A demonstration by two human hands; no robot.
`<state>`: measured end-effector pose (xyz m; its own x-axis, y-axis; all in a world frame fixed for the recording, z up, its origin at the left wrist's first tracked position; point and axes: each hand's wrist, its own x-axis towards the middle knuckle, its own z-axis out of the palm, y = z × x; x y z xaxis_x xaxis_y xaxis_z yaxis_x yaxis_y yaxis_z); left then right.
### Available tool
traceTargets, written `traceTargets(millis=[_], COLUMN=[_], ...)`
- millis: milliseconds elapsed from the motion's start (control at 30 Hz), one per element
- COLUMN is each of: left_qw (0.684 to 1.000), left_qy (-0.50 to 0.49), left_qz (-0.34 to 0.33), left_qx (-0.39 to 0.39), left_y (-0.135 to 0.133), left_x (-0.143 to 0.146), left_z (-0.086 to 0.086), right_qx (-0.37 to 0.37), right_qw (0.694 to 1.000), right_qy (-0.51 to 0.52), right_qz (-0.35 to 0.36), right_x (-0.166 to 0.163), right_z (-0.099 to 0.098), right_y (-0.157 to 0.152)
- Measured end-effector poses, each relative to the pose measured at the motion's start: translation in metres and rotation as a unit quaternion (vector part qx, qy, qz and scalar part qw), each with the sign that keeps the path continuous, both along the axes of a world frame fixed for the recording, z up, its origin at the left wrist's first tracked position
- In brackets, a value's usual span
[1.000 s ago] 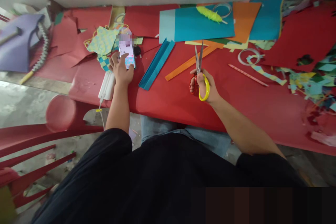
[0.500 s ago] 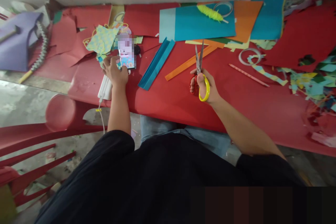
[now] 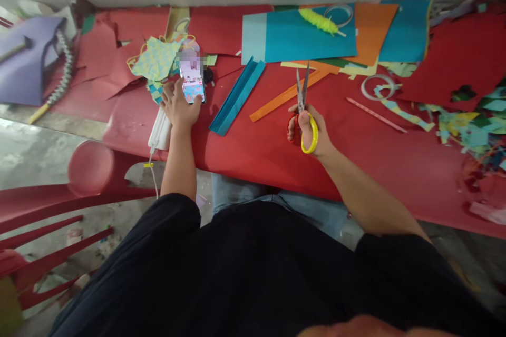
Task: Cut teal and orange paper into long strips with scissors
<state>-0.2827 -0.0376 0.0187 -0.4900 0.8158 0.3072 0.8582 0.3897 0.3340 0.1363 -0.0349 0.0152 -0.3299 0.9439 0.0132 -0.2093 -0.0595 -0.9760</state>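
My left hand rests at the lower edge of a smartphone, which lies on the red paper with its bright screen up. A white power bank lies just below that hand, with a thin cable running over the table edge. My right hand grips a pair of scissors with yellow and red handles. Their closed steel blades point away from me. A woven green-and-yellow paper piece lies beyond the phone.
Red paper covers the table. On it lie a teal sheet, a folded teal strip, an orange strip and scattered paper scraps. A red plastic chair stands at my left, above a concrete floor.
My left hand has moved from the phone's left side back to its lower edge. The phone sits slightly differently. My right hand and the scissors have barely moved.
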Motion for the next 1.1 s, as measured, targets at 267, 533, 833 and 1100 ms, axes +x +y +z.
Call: traceTargets(millis=[267,533,833,1100], left_qw=[0.999,0.999,0.999,0.998], left_qy=[-0.013,-0.024,-0.009,0.000], left_qz=[-0.028,-0.048,-0.052,-0.056], left_qx=[-0.032,-0.009,0.001,0.009], left_y=[-0.002,0.002,0.003,0.004], left_x=[0.002,0.012,0.016,0.018], left_z=[0.002,0.007,0.007,0.008], right_qx=[-0.010,-0.013,-0.007,-0.005], right_qw=[1.000,1.000,1.000,1.000], right_qy=[-0.021,-0.027,-0.023,-0.021], right_qz=[-0.002,-0.005,-0.008,-0.008], right_x=[-0.001,-0.001,-0.002,-0.001], right_z=[0.008,0.009,0.008,0.006], right_y=[-0.001,-0.001,-0.001,-0.001])
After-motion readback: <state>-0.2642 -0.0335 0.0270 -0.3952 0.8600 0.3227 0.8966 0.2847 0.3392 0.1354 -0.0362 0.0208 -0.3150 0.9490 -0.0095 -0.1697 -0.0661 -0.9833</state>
